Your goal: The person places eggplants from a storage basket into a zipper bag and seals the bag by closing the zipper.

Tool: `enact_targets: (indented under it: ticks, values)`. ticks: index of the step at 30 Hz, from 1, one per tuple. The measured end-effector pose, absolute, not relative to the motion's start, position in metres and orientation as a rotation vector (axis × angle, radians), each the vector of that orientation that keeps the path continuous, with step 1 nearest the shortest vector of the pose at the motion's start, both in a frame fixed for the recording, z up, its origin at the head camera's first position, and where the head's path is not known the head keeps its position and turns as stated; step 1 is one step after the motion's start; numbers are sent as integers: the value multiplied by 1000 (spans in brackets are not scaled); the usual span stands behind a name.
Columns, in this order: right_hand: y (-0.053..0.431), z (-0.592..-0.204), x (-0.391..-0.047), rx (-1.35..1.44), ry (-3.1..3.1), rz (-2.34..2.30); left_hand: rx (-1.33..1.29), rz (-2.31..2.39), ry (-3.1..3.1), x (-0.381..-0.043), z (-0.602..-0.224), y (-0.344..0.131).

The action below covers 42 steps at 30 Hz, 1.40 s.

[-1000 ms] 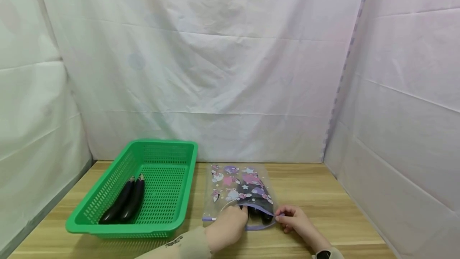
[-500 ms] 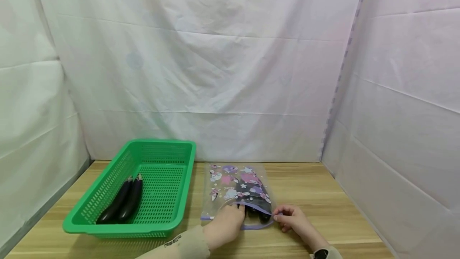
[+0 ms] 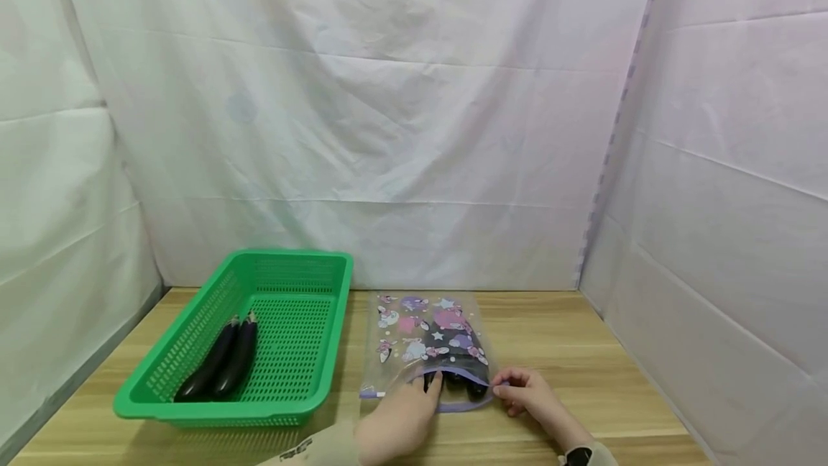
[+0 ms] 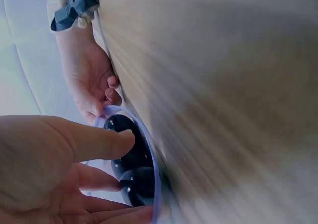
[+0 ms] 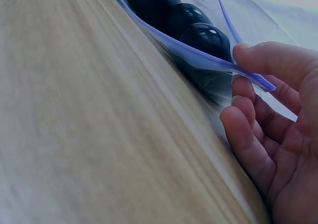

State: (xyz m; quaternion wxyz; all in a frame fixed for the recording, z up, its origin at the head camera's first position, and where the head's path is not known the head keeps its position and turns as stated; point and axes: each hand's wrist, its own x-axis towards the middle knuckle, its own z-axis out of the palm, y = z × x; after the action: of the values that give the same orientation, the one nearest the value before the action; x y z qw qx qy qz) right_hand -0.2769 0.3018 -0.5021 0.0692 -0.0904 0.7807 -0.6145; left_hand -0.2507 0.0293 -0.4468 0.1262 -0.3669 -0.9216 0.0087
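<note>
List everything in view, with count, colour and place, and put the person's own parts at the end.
green basket: one, green, on the left of the table
eggplants in the basket: two, dark purple-black, side by side at its left
zip bag: one, clear with a purple edge and pink, purple and white prints, right of the basket
eggplants in the bag: at least three, dark, ends at its mouth
table: one, light wood, under basket and bag
sheeting: pieces hard to count, white, back and both sides
wrist device: one, black, on the right wrist
sleeves: two, beige, at both wrists
left hand: one, bare, at the bag's mouth
right hand: one, bare, pinching the bag's right corner
</note>
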Motion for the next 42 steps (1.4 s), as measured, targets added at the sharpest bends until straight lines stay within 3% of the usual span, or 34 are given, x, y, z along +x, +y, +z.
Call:
enact_targets:
  ticks: [12,37,42]
  values:
    - [294,-480,-267,-274,2328,-1838,-1126,-129,-2891,-228,-441,17]
    - [302,-503,-277,-266,2367,-1830,-1157,-126,-2915,-222,-441,13]
    - [302,-500,-276,-277,2365,-1847,-1277,-83,-2826,-219,-433,5]
